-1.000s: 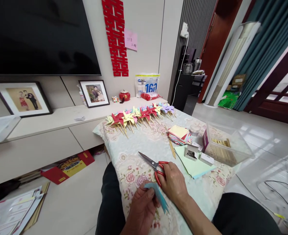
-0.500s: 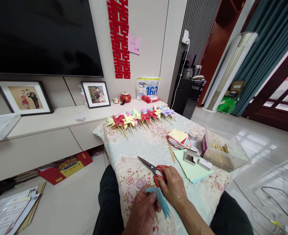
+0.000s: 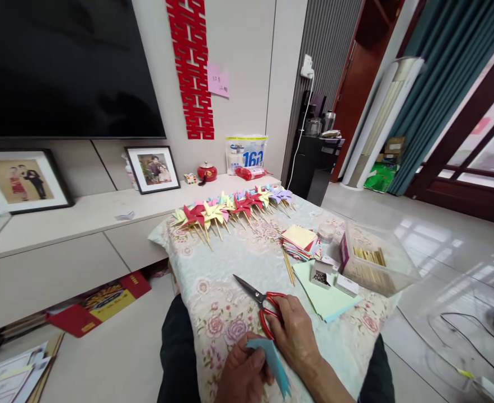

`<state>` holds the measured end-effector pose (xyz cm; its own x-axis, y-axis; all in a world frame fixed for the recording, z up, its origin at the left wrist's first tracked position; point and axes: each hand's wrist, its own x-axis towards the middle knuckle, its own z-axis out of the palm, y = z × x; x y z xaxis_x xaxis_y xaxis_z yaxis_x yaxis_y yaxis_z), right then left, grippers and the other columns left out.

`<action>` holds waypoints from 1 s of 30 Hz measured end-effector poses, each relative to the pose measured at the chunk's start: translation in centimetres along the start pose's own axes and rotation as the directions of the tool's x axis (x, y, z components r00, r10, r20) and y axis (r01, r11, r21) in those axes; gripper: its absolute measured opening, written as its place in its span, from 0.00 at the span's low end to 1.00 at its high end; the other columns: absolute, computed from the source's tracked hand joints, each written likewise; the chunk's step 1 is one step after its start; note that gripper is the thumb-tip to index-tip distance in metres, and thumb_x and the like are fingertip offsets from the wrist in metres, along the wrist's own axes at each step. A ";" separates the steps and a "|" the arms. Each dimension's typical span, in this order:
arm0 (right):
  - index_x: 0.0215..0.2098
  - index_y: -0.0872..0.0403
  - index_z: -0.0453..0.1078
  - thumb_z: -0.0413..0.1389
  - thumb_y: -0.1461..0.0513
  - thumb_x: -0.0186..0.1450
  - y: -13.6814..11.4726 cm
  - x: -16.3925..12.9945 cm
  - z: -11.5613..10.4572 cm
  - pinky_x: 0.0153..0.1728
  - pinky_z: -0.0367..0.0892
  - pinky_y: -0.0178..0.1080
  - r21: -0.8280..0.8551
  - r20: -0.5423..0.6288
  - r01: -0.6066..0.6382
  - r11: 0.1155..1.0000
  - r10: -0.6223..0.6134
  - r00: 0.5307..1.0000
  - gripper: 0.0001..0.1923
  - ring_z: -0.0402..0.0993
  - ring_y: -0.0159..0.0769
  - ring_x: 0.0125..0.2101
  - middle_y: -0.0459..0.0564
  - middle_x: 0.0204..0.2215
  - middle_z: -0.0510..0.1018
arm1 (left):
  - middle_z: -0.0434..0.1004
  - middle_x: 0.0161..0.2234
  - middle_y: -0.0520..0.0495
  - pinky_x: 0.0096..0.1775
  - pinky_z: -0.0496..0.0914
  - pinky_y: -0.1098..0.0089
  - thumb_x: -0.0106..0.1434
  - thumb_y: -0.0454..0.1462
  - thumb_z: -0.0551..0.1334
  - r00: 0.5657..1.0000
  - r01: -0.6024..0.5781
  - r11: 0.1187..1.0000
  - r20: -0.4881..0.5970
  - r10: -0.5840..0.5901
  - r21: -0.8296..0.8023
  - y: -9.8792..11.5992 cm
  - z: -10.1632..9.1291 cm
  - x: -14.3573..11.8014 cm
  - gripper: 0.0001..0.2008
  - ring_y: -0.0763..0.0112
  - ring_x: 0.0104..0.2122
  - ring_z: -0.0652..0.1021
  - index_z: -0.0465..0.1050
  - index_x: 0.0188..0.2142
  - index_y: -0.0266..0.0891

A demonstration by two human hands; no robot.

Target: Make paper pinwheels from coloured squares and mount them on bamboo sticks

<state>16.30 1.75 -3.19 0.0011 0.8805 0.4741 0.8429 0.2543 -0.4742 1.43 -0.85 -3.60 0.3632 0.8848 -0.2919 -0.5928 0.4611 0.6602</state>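
Table (image 3: 247, 263): low, draped in a pale floral cloth; serves as the landmark for all entries below.

Clear plastic box (image 3: 376, 263): at the table's right edge, holding wooden sticks.

Row of paper pinwheels (image 3: 230, 207): red, yellow, blue and purple, on sticks, lined along the table's far end.

Green paper sheets (image 3: 328, 288): flat on the table just left of the box, with a small open box of pins (image 3: 321, 275) resting on them.

Stack of coloured paper squares (image 3: 300, 242): mid-table, beyond the green sheets; loose sticks lie beside it.

Right hand (image 3: 296, 333): at the table's near end, fingers curled through the red handles of the scissors (image 3: 260, 299); the blades are nearly together and point away to the left, lying on the cloth.

Left hand (image 3: 243, 375): at the table's near edge, thumb and fingers pinched shut on a folded blue paper piece (image 3: 274, 361), which touches the right hand.
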 end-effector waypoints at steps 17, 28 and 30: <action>0.47 0.51 0.74 0.55 0.59 0.68 8.9 -1.2 -10.3 0.42 0.71 0.44 -0.153 0.128 -0.232 0.961 0.252 0.959 0.12 0.76 0.44 0.40 0.53 0.40 0.78 | 0.77 0.25 0.51 0.28 0.70 0.73 0.44 0.39 0.78 0.995 0.066 0.994 -0.062 -0.072 -0.089 3.1 1.5 1.8 0.13 0.74 0.24 0.73 0.79 0.27 0.39; 0.46 0.50 0.74 0.52 0.57 0.69 8.0 -1.0 -10.2 0.42 0.70 0.47 -0.204 0.008 -0.177 0.963 0.183 0.983 0.12 0.75 0.47 0.41 0.55 0.40 0.77 | 0.74 0.21 0.55 0.25 0.69 0.75 0.38 0.34 0.79 0.981 -0.067 0.995 -0.186 0.052 -0.073 6.6 2.8 10.1 0.23 0.74 0.22 0.75 0.67 0.28 0.38; 0.44 0.50 0.74 0.52 0.56 0.69 6.2 0.8 -10.0 0.41 0.70 0.45 -0.109 -0.008 -0.168 0.980 0.168 0.986 0.11 0.76 0.45 0.40 0.54 0.41 0.78 | 0.74 0.21 0.55 0.25 0.68 0.75 0.38 0.35 0.78 0.979 -0.098 0.994 -0.185 0.089 -0.041 6.7 3.0 12.1 0.23 0.74 0.22 0.75 0.67 0.29 0.38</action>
<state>26.88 0.08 1.65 0.1469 0.9076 0.3934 0.8842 0.0578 -0.4635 4.04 12.70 -0.65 0.1699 0.9194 -0.3546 -0.6548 0.3743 0.6566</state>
